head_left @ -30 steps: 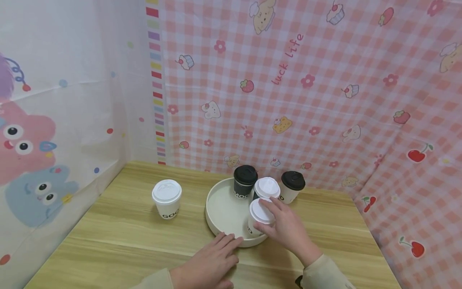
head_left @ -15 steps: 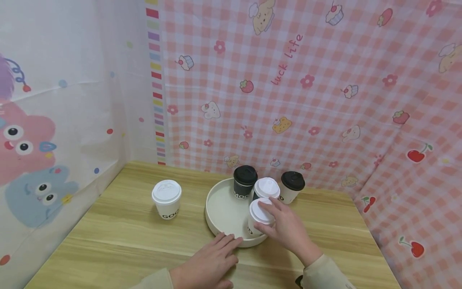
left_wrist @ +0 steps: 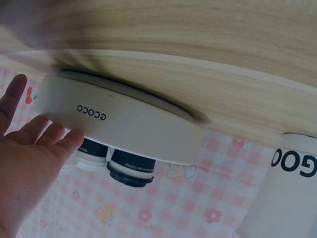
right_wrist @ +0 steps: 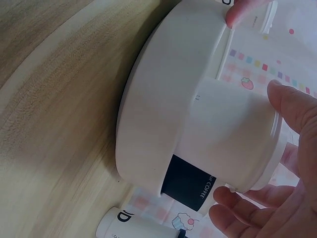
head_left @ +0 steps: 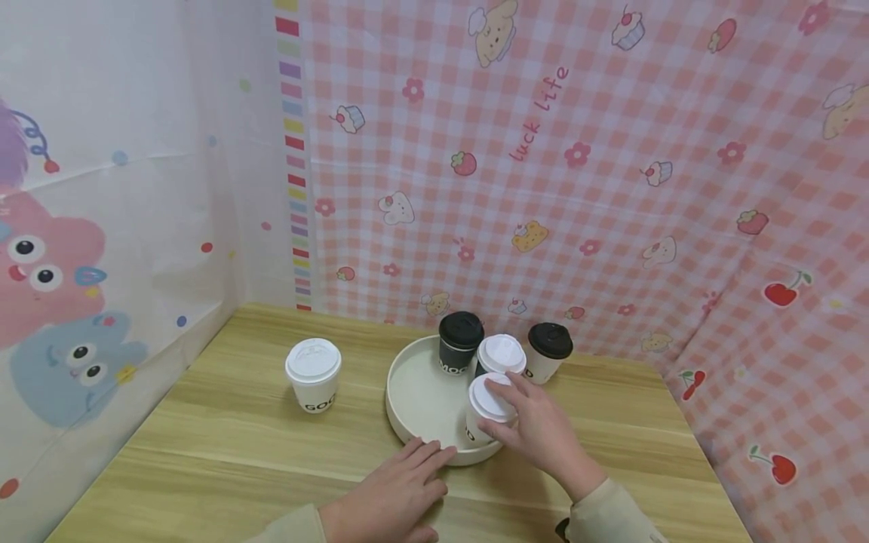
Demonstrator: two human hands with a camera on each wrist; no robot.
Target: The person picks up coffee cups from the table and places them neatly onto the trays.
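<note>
My right hand (head_left: 539,430) holds a white paper cup (head_left: 487,403) with a white lid at the tray's near right side. In the right wrist view the thumb and fingers sit around the lid of that cup (right_wrist: 228,134). My left hand (head_left: 397,494) lies at the near rim of the round cream tray (head_left: 421,396), fingers extended. The left wrist view has these fingertips against the tray's outer wall (left_wrist: 124,119). Behind the held cup stand a dark cup with a white lid (head_left: 502,353) and a black-lidded dark cup (head_left: 462,343), both in the tray.
A white cup with a white lid (head_left: 314,377) stands on the wooden table (head_left: 224,422), left of the tray. Another white cup, black-lidded (head_left: 551,351), is just beyond the tray's right side. A pink checked cloth (head_left: 434,188) hangs behind the table.
</note>
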